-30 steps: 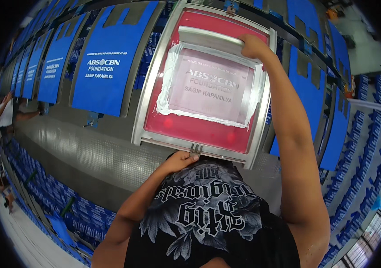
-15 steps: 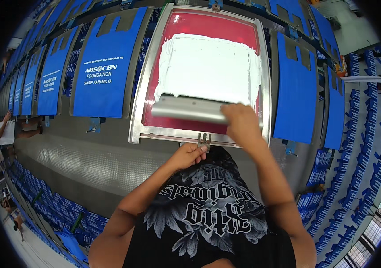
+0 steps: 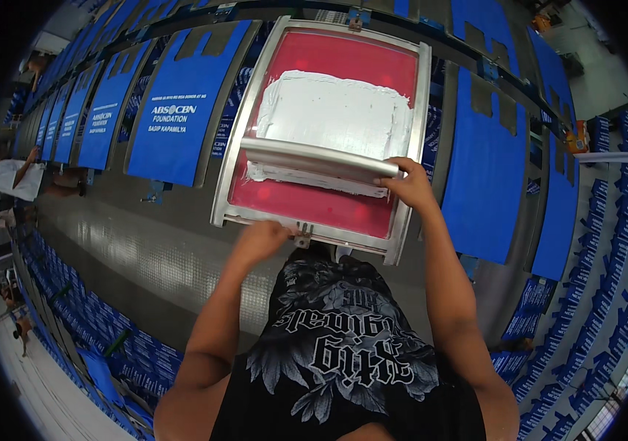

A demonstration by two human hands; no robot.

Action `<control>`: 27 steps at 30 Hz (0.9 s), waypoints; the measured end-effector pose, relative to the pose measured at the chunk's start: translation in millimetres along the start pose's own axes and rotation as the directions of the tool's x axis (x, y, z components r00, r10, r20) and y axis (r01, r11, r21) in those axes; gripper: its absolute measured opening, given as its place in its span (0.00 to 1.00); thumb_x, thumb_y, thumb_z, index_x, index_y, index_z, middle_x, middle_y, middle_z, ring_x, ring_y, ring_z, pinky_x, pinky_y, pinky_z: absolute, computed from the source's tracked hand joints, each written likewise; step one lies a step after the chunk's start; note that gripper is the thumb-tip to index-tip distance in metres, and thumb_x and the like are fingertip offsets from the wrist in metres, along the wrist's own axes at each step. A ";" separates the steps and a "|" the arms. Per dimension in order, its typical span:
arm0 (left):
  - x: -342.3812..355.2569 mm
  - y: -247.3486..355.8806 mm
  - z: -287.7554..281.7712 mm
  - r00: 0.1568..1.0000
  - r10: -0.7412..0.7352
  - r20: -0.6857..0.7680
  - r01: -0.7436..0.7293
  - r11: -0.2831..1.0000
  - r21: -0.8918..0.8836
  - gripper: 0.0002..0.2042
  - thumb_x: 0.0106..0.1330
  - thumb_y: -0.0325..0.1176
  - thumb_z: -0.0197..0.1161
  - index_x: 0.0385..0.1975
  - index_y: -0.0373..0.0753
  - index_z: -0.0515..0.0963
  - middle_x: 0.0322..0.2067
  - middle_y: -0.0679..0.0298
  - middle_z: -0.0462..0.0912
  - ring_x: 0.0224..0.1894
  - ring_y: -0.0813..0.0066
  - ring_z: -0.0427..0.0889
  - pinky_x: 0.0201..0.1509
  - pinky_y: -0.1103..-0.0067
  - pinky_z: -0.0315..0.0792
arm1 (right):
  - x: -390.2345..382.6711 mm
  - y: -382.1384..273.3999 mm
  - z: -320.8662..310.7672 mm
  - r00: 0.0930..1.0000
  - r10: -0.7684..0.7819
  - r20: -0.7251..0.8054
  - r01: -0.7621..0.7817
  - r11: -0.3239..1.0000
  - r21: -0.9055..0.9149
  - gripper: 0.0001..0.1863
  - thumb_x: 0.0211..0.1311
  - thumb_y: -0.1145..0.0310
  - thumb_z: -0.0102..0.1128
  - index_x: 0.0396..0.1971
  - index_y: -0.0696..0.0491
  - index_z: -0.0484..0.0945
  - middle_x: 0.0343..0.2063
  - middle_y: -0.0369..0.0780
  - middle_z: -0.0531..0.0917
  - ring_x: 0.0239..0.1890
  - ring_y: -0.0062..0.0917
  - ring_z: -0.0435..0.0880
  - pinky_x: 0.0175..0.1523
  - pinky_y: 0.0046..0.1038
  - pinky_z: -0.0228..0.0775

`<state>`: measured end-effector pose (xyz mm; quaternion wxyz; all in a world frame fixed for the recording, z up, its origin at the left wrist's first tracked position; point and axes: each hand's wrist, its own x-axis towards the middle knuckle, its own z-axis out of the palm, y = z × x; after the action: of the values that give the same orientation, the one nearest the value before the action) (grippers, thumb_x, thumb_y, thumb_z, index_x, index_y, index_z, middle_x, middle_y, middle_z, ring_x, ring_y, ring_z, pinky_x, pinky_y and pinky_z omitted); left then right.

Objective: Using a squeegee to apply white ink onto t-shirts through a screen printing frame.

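My right hand [image 3: 408, 180] grips the right end of a long metal squeegee [image 3: 314, 158], which lies across the lower part of a white ink layer [image 3: 332, 110] on a screen. The screen's red surround [image 3: 314, 213] sits inside a silver frame [image 3: 419, 95]. My left hand [image 3: 261, 239], smeared by motion, is at the frame's near bar, just left of a small slotted metal clamp [image 3: 301, 237]; its curled fingers do not show whether they hold anything.
Blue fabric pieces on boards [image 3: 170, 103] line both sides of the screen, some printed white. Rows of blue pieces [image 3: 597, 220] lie farther right and at lower left. Another person in white [image 3: 16, 176] is at the far left. My patterned black shirt fills the lower middle.
The squeegee went from the screen's far end toward me, then slightly back up. White ink now hides the screen's middle. My left hand has shifted left from the clamp it held.
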<state>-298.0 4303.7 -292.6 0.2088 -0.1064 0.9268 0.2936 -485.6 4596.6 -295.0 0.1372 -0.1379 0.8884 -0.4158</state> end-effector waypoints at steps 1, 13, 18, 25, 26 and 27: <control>8.1 -8.8 -18.2 0.969 0.003 -0.249 -0.035 0.992 -0.122 0.17 0.65 0.46 0.51 0.32 0.37 0.80 0.29 0.47 0.80 0.34 0.46 0.79 0.35 0.63 0.72 | 6.4 2.1 -1.8 0.994 0.070 0.083 -0.084 0.979 0.187 0.18 0.40 0.64 0.72 0.34 0.55 0.82 0.27 0.38 0.83 0.34 0.24 0.80 0.46 0.29 0.67; 50.4 -57.7 -74.7 0.838 -0.329 -0.435 0.041 0.833 -0.552 0.22 0.69 0.44 0.49 0.52 0.30 0.71 0.47 0.53 0.77 0.50 0.70 0.74 0.54 0.76 0.66 | 13.1 15.5 -25.8 0.977 0.165 0.138 -0.209 0.875 0.436 0.22 0.41 0.65 0.73 0.37 0.59 0.80 0.30 0.39 0.82 0.34 0.22 0.78 0.42 0.25 0.69; 42.8 52.7 4.0 0.902 -0.053 -0.429 -0.162 0.878 -0.451 0.17 0.62 0.31 0.52 0.50 0.34 0.71 0.32 0.52 0.81 0.35 0.66 0.80 0.40 0.72 0.73 | -72.1 58.5 -166.6 0.955 0.293 -0.043 -0.257 0.893 0.369 0.21 0.43 0.70 0.70 0.40 0.58 0.78 0.33 0.38 0.82 0.36 0.23 0.80 0.44 0.26 0.71; 62.4 232.9 143.5 0.921 0.080 -0.381 -0.332 0.672 -0.662 0.28 0.67 0.46 0.52 0.58 0.28 0.63 0.40 0.38 0.77 0.43 0.47 0.79 0.46 0.69 0.71 | -192.7 181.4 -334.9 0.928 0.301 -0.221 -0.240 0.934 0.265 0.27 0.39 0.62 0.73 0.41 0.61 0.77 0.37 0.39 0.80 0.42 0.25 0.76 0.51 0.26 0.64; 65.5 232.1 140.8 0.921 0.074 -0.382 -0.325 0.686 -0.651 0.28 0.67 0.46 0.52 0.58 0.28 0.63 0.40 0.38 0.77 0.43 0.47 0.79 0.46 0.69 0.71 | -194.1 186.8 -330.4 0.926 0.312 -0.212 -0.246 0.925 0.290 0.28 0.39 0.62 0.73 0.42 0.61 0.77 0.36 0.39 0.80 0.42 0.25 0.76 0.52 0.27 0.63; 67.6 229.8 137.5 0.929 0.061 -0.365 -0.298 0.707 -0.641 0.28 0.67 0.46 0.52 0.58 0.29 0.63 0.44 0.39 0.76 0.47 0.49 0.77 0.49 0.70 0.70 | -188.3 192.9 -324.4 0.929 0.313 -0.200 -0.244 0.920 0.306 0.28 0.39 0.62 0.73 0.42 0.61 0.77 0.36 0.39 0.80 0.42 0.25 0.76 0.52 0.27 0.63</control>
<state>-387.1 4564.5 -310.0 -0.0269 -0.1297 0.7786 0.6134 -453.1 5010.5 -220.6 0.1027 0.0635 0.8422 -0.5255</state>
